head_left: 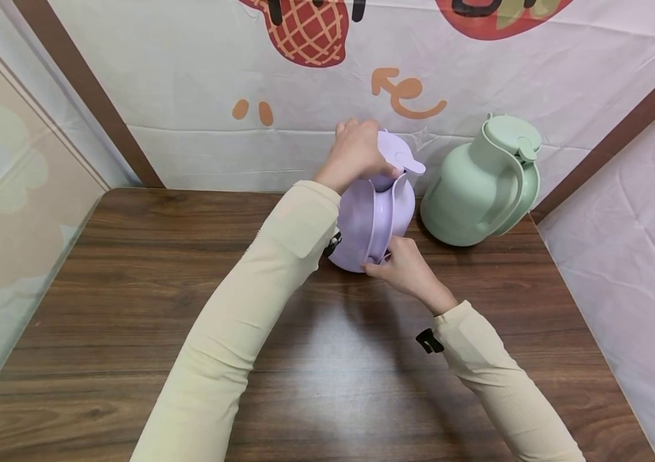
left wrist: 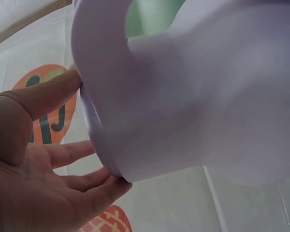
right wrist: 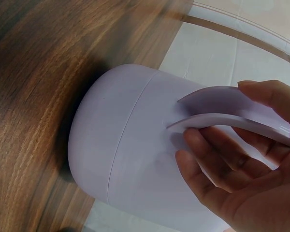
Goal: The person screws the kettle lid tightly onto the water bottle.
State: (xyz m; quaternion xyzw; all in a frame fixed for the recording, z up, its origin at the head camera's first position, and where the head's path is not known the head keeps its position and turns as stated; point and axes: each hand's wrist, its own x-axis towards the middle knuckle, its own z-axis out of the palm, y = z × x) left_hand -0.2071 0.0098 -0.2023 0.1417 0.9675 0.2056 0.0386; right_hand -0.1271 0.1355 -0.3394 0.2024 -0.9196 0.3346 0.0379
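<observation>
A lilac vacuum jug (head_left: 356, 218) stands at the back of the wooden table, its handle (head_left: 382, 221) facing the person. My left hand (head_left: 356, 151) grips the rim of its round lid (head_left: 395, 151) from above. In the left wrist view, the left thumb and fingers (left wrist: 70, 154) spread around the lid's edge. Lower down, my right hand (head_left: 405, 266) holds the bottom part of the handle. The right wrist view shows the right fingers (right wrist: 222, 159) curled inside the handle loop, with the thumb on its outer side.
A pale green jug (head_left: 466, 192) of similar shape stands right of the lilac one, near the back right corner. Behind both hangs a white printed cloth (head_left: 189, 154). The brown wood-grain table (head_left: 131, 321) stretches toward the front, with printed cloth on either side.
</observation>
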